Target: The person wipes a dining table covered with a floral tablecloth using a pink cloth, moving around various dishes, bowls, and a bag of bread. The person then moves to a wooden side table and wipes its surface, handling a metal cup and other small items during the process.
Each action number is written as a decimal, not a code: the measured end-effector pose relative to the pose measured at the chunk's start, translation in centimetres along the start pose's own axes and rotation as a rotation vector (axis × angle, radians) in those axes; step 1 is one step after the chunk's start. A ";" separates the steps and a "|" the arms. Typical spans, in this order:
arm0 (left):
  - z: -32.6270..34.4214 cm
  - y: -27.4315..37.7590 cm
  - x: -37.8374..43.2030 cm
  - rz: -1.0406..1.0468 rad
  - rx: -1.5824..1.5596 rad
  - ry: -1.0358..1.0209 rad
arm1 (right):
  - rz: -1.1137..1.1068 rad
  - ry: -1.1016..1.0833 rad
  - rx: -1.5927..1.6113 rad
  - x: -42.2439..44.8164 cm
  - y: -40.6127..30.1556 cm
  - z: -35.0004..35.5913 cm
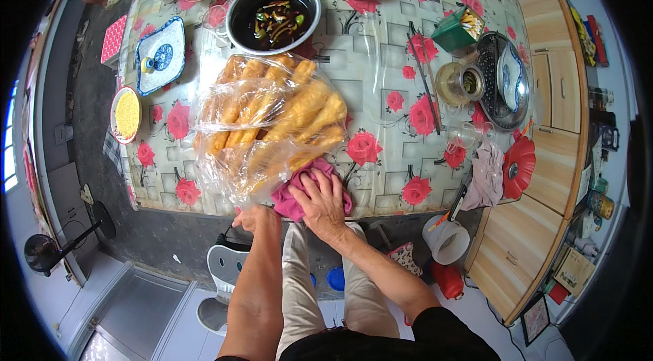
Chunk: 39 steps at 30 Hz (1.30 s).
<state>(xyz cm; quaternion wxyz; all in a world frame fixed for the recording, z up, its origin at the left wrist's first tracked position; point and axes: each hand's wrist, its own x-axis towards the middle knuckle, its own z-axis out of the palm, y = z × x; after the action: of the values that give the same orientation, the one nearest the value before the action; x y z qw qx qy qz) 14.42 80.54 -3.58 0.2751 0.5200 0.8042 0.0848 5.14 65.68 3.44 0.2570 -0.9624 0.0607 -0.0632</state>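
Note:
My right hand (322, 203) presses a bunched magenta cloth (283, 201) onto the tabletop at its front edge, fingers spread over the fabric. Just left of it, my left hand (259, 219) is bent at the table edge below a clear plastic bag; its fingers are partly hidden, so its grip cannot be told. The plastic bag (229, 170) holds several golden fried dough sticks (296, 116) and lies right in front of both hands. Behind the bag stands a metal bowl (315, 22) of dark liquid with chopped pieces in it.
A flowered plastic tablecloth (377, 177) covers the table. At left are a blue-rimmed dish (176, 50) and a bowl of yellow grains (127, 115). Chopsticks (426, 80), a glass teapot (451, 83), a green box (449, 34) and a grey-pink cloth (484, 177) lie right.

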 end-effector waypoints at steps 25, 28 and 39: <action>-0.2 1.0 -1.0 -0.006 0.070 0.020 | 0.196 0.087 -0.173 6.4 11.8 -6.4; 0.2 -0.2 -0.2 -0.018 0.097 0.038 | 0.209 0.000 -0.183 -0.6 9.6 -6.3; -9.4 -2.6 7.8 0.154 0.235 -1.068 | 0.415 0.335 -0.373 17.4 18.0 -7.3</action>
<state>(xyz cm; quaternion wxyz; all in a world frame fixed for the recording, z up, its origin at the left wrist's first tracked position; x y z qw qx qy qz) 4.90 87.70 0.39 0.5779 0.5753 0.5166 -0.2609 19.67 44.06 2.26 0.0703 -0.9361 0.3079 -0.1549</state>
